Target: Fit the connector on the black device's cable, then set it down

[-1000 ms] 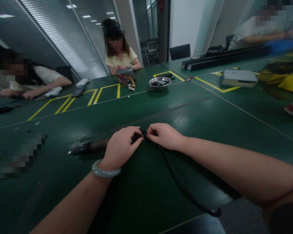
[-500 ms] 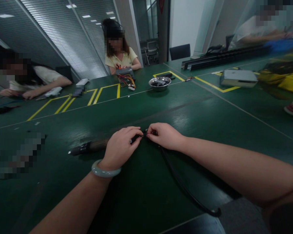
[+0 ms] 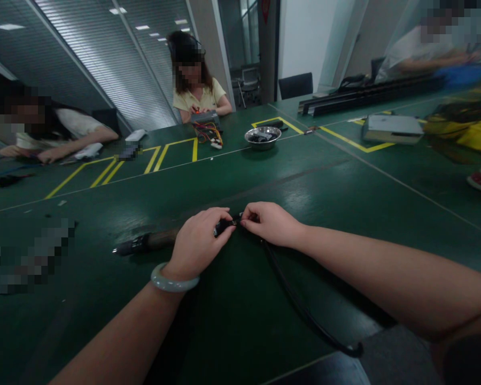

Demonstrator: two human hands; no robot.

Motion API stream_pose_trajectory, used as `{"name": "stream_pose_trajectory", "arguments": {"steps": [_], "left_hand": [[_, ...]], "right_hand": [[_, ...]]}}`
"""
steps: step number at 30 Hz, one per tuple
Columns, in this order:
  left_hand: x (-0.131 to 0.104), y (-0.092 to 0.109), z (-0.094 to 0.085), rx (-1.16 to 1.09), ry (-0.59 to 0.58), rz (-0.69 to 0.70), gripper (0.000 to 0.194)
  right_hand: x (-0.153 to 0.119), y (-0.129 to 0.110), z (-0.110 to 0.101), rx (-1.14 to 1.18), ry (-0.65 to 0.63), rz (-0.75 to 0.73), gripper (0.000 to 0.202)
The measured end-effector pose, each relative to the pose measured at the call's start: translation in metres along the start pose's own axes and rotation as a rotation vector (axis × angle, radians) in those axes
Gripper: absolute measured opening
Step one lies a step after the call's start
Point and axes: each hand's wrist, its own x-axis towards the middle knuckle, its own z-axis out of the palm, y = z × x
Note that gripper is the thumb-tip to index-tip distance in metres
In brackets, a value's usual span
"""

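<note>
No brand, label or writing can be read anywhere in the frame; the left hand, with a pale bangle at the wrist, is closed around a dark tool that lies on the green desk at the centre, its metal tip pointing to the left; the right hand pinches the end of a black cable right against the left hand's fingertips; the two hands touch at that small joint, though what sits between the fingers is too small and dark to tell; the cable runs from there to the lower right and curls at the desk's near edge.

Around the hands the desk surface lies bare on all sides, with yellow tape lines marking bays in the upper half of the frame.

At upper centre a steel bowl holds small dark parts; left of it a grey box with coloured wires lies before a seated person; another person leans on the desk at the upper left; a flat grey box sits at upper right.
</note>
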Motion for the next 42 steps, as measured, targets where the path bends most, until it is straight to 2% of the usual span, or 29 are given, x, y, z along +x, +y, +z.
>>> {"name": "stream_pose_trajectory", "arguments": {"steps": [10, 19, 27, 42], "left_hand": [[0.0012, -0.0004, -0.0009, 0.016, -0.028, 0.029, 0.016], [0.0004, 0.0005, -0.0004, 0.021, -0.019, 0.012, 0.024], [0.0003, -0.0004, -0.0015, 0.015, -0.023, 0.01, 0.014], [0.0012, 0.0011, -0.0015, 0.031, -0.019, 0.037, 0.017]], "right_hand": [[0.0001, 0.0015, 0.0012, -0.015, 0.005, -0.01, 0.007], [0.0001, 0.0024, 0.0017, -0.006, 0.009, -0.019, 0.008], [0.0005, 0.003, 0.0025, -0.003, 0.011, -0.023, 0.008], [0.0001, 0.0016, 0.0008, -0.006, 0.013, -0.015, 0.008]]}}
